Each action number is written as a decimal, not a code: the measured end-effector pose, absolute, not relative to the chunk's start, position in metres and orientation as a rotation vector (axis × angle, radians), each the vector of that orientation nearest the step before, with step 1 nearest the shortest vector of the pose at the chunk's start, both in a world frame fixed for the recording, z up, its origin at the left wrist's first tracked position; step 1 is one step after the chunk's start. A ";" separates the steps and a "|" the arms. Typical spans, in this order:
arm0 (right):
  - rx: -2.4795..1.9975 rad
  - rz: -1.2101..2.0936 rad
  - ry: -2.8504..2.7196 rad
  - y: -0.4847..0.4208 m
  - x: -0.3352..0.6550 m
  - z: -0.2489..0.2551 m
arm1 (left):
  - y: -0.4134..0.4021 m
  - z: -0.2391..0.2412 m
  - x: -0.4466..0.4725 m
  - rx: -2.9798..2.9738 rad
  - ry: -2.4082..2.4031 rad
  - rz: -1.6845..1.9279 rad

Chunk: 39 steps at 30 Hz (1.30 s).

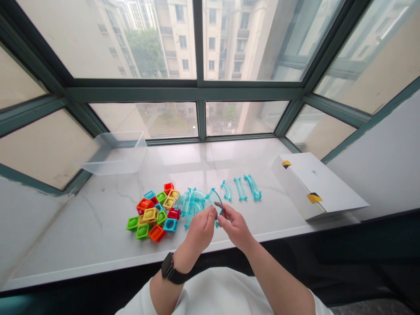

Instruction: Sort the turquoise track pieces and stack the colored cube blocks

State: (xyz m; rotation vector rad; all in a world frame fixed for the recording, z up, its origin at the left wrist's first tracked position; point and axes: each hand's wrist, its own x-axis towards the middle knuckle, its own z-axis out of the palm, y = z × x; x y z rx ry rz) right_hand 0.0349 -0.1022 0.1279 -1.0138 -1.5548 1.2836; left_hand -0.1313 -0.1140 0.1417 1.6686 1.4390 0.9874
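Note:
Both hands meet over the front of the white sill, fingers closed around a curved translucent blue track piece [219, 197]. My left hand [202, 227] pinches it from the left, and my right hand [235, 225] grips its right side; the fingers hide its lower part. Just left of them lies a pile of clear blue track pieces [192, 202]. Farther left is a heap of coloured blocks [151, 215] in red, yellow, green and blue, with round hollows. Beyond my right hand, a curved track [226, 190], a narrow straight track [240, 189] and a wider track [253, 187] lie apart in a row.
At the back left stands a clear plastic bin [113, 168]. A white box [323, 183] with yellow-and-black tabs sits at the right. Green-framed windows [183, 94] surround the white sill [108, 245], whose front edge runs just before my body.

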 end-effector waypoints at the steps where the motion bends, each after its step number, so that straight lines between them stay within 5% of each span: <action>1: -1.037 1.276 -1.538 -0.101 0.038 0.124 | -0.114 0.138 -0.129 1.604 1.405 0.997; 23: -1.222 0.633 -1.854 -0.098 0.098 0.060 | -0.087 0.064 -0.079 1.310 1.247 0.922; 39: -1.357 0.375 -1.651 -0.026 0.082 0.001 | -0.047 -0.011 -0.070 1.939 1.464 1.265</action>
